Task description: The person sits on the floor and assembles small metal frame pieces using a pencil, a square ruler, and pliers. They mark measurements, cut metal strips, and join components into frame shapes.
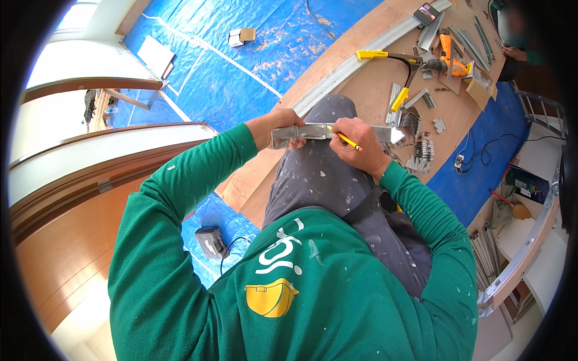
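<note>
A short grey metal channel (316, 131) lies crosswise above my bent knee in grey, paint-spotted trousers (319, 174). My left hand (279, 127) is closed around its left end, with the thumb on top and fingertips showing below. Over the right half of the channel, my right hand (360, 141) pinches a yellow pencil (348, 141), its tip at the metal's face. The right fingers also rest against the channel; whether they grip it too is hard to tell.
On the brown board (253, 180) lie a yellow-handled hand tool (398, 100), an orange drill (446, 48), long metal profiles (355, 65), metal brackets (424, 150) and a phone (425, 14). Blue sheeting (229, 66) surrounds it. Another person's hand (515, 53) shows far right; a ladder (542, 111) stands nearby.
</note>
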Motion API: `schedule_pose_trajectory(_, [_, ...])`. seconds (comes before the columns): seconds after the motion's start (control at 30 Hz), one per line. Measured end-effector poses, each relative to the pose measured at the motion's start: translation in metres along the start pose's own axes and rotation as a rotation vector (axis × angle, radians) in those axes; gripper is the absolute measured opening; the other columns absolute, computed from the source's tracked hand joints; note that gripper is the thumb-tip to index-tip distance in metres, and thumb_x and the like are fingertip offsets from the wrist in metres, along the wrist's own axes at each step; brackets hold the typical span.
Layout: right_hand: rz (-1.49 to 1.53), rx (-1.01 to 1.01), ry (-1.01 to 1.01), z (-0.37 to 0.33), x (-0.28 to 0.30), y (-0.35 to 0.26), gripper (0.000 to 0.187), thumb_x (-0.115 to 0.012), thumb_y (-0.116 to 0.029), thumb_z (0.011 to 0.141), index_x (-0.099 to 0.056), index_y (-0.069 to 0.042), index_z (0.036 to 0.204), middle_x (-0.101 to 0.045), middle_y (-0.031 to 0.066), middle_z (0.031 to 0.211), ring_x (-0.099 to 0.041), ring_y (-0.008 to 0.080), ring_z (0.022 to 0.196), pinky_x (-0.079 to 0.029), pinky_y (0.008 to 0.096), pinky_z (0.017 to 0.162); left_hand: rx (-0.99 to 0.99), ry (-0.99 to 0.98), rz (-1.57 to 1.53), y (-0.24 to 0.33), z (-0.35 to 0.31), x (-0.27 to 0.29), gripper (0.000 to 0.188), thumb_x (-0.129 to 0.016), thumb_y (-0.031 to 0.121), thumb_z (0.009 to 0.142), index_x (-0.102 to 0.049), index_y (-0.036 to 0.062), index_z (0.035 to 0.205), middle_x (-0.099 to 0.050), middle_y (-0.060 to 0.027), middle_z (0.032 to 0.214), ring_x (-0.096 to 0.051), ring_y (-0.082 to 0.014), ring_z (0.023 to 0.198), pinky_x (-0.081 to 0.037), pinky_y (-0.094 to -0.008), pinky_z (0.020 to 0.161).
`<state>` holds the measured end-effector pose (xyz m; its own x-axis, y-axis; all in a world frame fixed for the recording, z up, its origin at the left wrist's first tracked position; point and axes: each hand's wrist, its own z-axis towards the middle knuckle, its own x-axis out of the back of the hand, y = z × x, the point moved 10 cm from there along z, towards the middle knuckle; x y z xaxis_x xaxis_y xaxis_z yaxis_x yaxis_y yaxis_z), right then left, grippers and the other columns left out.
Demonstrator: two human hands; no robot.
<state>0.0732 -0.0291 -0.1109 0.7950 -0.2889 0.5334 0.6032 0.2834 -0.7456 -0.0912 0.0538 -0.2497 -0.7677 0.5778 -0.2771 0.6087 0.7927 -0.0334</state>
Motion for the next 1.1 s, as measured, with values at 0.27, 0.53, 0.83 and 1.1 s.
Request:
schedule_pose_trajectory(0.27, [0.012, -0.019, 0.039, 0.002, 0.001, -0.001, 0.013, -0.07, -0.008, 0.08, -0.057, -0.008, 0.08, -0.062, 0.012, 0.072, -0.061, 0.0365, 0.068, -0.043, 0.0435, 0.062, 0.005, -0.023, -0.018, -0.001, -0.002, -0.002, 0.042, -0.039, 0.019, 0.109, -0.045, -0.006, 0.143, -0.064, -0.0212, 0.095, -0.062, -0.0183, 0.068, -0.045, -0.0279, 0.046])
schedule_pose_trajectory(0.53, [0.301, -0.275, 0.032, 0.007, 0.023, 0.023, 0.007, -0.065, -0.008, 0.09, -0.065, -0.004, 0.095, -0.068, 0.0147, 0.085, -0.066, 0.0376, 0.075, -0.052, 0.0436, 0.072, -0.052, 0.007, 0.043, 0.001, -0.005, 0.001, 0.04, -0.039, 0.018, 0.11, -0.045, -0.0062, 0.14, -0.063, -0.0205, 0.094, -0.062, -0.0188, 0.069, -0.045, -0.0273, 0.045])
schedule_pose_trajectory(0.83, [-0.386, -0.179, -0.258, 0.002, 0.015, 0.017, 0.017, -0.064, -0.023, 0.1, -0.069, -0.01, 0.109, -0.065, 0.0121, 0.094, -0.07, 0.0356, 0.092, -0.055, 0.0513, 0.082, -0.205, -0.073, 0.107, 0.004, -0.008, 0.001, 0.041, -0.036, 0.018, 0.111, -0.048, -0.0104, 0.138, -0.065, -0.0169, 0.094, -0.062, -0.0157, 0.069, -0.046, -0.0255, 0.045])
schedule_pose_trajectory(1.1, [-0.383, -0.401, -0.164, -0.019, 0.082, 0.078, 0.019, -0.062, -0.024, 0.102, -0.069, -0.007, 0.102, -0.065, 0.0155, 0.094, -0.068, 0.0394, 0.088, -0.054, 0.0507, 0.076, -0.488, -0.095, 0.128, 0.092, -0.043, -0.019, 0.037, -0.039, 0.018, 0.111, -0.057, -0.0098, 0.129, -0.074, -0.0186, 0.092, -0.067, -0.0195, 0.064, -0.05, -0.03, 0.046])
